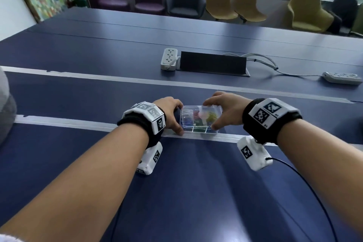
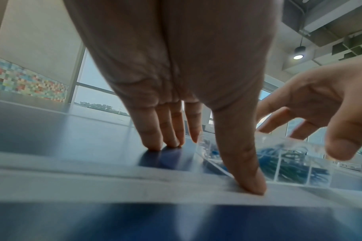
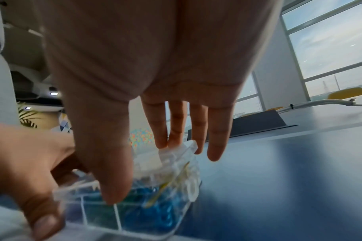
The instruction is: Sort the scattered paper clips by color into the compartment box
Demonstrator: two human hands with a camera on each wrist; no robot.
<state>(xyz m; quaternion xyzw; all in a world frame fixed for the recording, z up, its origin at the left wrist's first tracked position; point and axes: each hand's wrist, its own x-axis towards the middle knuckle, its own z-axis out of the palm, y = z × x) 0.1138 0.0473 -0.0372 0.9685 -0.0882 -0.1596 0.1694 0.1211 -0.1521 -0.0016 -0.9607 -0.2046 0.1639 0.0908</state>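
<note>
A clear plastic compartment box (image 1: 200,130) (image 2: 289,164) (image 3: 147,212) sits on the blue table, its near side on a white tape line. Inside lie sorted paper clips (image 1: 196,119): silver, blue, red, green and yellow ones; a blue heap (image 3: 165,210) shows in the right wrist view. My left hand (image 1: 172,118) (image 2: 223,163) holds the box's left end, thumb at the near corner, index finger at the far corner, other fingertips on the table. My right hand (image 1: 222,112) (image 3: 145,170) grips the right end from above, thumb on the near edge, fingers on the far edge of the lid.
Two white power strips (image 1: 169,59) (image 1: 342,78) and a black cable hatch (image 1: 213,64) lie farther back on the table. A second tape line (image 1: 98,76) runs across it. Chairs stand beyond the far edge. A grey shape (image 1: 5,108) sits at the left.
</note>
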